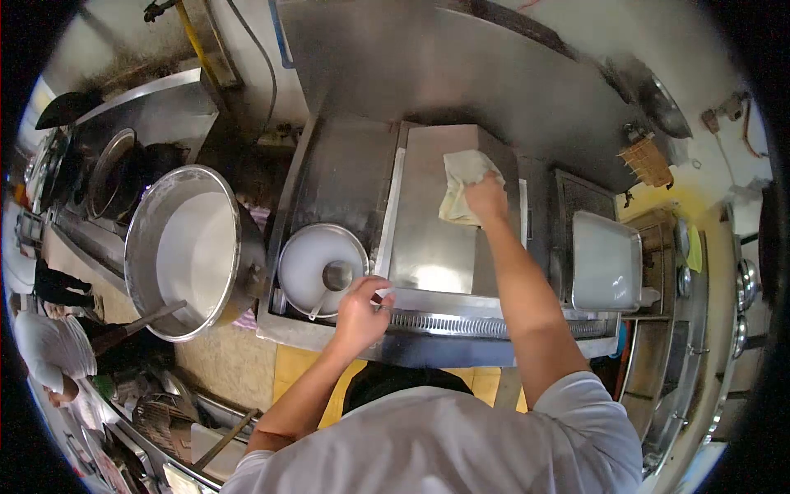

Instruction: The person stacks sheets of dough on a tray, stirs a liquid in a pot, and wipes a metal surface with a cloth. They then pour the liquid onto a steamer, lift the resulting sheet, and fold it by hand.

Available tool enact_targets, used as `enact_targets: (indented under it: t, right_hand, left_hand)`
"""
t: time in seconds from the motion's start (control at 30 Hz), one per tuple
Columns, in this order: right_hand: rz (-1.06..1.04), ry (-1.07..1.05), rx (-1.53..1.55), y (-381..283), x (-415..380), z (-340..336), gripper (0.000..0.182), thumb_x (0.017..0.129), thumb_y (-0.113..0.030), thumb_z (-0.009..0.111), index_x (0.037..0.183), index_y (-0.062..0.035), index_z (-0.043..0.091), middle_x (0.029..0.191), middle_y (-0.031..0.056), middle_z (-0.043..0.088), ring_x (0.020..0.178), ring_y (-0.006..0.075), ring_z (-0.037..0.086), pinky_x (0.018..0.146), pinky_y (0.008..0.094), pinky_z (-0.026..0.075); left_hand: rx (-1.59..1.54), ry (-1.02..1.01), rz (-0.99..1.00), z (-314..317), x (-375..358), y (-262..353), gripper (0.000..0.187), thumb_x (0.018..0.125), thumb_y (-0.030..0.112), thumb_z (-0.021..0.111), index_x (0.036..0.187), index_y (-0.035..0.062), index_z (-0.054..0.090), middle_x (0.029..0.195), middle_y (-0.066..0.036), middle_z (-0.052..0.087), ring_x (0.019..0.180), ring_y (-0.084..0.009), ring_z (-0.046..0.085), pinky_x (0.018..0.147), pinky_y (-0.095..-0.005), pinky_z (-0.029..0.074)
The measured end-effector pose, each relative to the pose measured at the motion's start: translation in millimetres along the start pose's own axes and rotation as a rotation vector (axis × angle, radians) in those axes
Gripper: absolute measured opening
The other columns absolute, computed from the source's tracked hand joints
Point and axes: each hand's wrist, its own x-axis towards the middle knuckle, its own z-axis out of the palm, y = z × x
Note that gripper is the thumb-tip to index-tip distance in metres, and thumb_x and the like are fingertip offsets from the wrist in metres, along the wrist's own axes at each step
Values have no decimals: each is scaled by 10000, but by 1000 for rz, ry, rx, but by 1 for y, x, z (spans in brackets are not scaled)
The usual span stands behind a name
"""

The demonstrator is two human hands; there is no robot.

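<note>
My right hand [487, 200] is closed on a pale, yellowish cloth [462, 185]. It presses the cloth onto the upper right part of a shiny stainless steel cover [432, 222]. Near the front edge of the metal counter, my left hand [364, 314] hovers with loosely curled fingers, a gap between thumb and fingers, and nothing visible in them. Just to its left stands a round metal bowl [298, 234] of whitish liquid. A small ladle [337, 276] rests in that bowl, its handle toward the near rim.
A large steel pot [227, 177] with white contents stands left, a paddle handle [164, 316] across its rim. At right are a pale rectangular tub [607, 262] and a wicker basket [646, 162] on the wall. Two people in white tops stand far left, one person [53, 350] nearer.
</note>
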Motion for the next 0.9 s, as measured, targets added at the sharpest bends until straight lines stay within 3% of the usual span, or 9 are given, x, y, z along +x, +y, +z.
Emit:
enact_targets:
  t: [0.1,0.2,0.3,0.4,0.53,0.67,0.77,0.9]
  right_hand:
    - [47,-17,40,-4,-4,-2,535,887,-315,667,1336,-40,572,1273,272,656,1171,431,650,966,515,531]
    - [-115,-23,94,15,4,7,642,889,-353,694,1358,44,508,1283,324,609,1215,454,598,1011,503,500]
    - [-183,237,-54,6,-36,-12,471,892,-307,699,1262,-26,626,1270,261,612,1197,433,587,1032,499,477]
    - [-369,256,85,11,-96,-29,477,873,-285,720,1250,-9,628,1240,254,600,1183,426,566,1036,493,458]
    - [-579,-52,262,45,-184,4,354,839,-207,750,1132,-19,686,1155,218,654,1039,381,642,917,488,514]
    - [-657,-402,428,64,-256,0,310,847,-203,749,1087,-13,698,976,173,711,852,314,698,782,406,558]
    - [-754,-632,472,77,-273,-10,265,853,-185,731,1048,-9,695,989,189,712,944,364,695,851,445,550]
    - [-950,-772,431,98,-291,-19,243,871,-187,713,1044,-18,698,954,179,719,902,363,703,824,449,554]
  left_hand:
    - [-8,-11,49,-1,1,17,215,872,63,751,1082,30,711,1132,-152,690,776,-256,706,687,-346,575]
    - [8,-9,64,-2,-7,22,217,876,86,742,1077,15,702,1111,-168,688,768,-288,715,708,-395,572]
    - [39,4,34,0,-21,17,231,880,103,741,1089,13,702,1113,-168,689,786,-297,724,722,-403,575]
    - [74,-24,-65,3,-37,15,248,877,109,743,1102,14,703,1108,-171,694,800,-301,730,736,-416,575]
    - [122,-12,-80,14,-62,20,267,879,128,745,1119,17,709,1082,-177,703,793,-303,729,735,-422,571]
    - [187,78,-75,26,-93,39,284,879,142,750,1132,18,714,1067,-184,705,775,-308,725,728,-419,571]
    - [201,190,-186,44,-129,54,292,875,149,758,1136,22,717,1064,-186,704,775,-311,723,722,-413,570]
    - [234,343,-393,82,-198,63,316,893,197,754,1165,40,715,1081,-188,724,834,-300,732,752,-421,575]
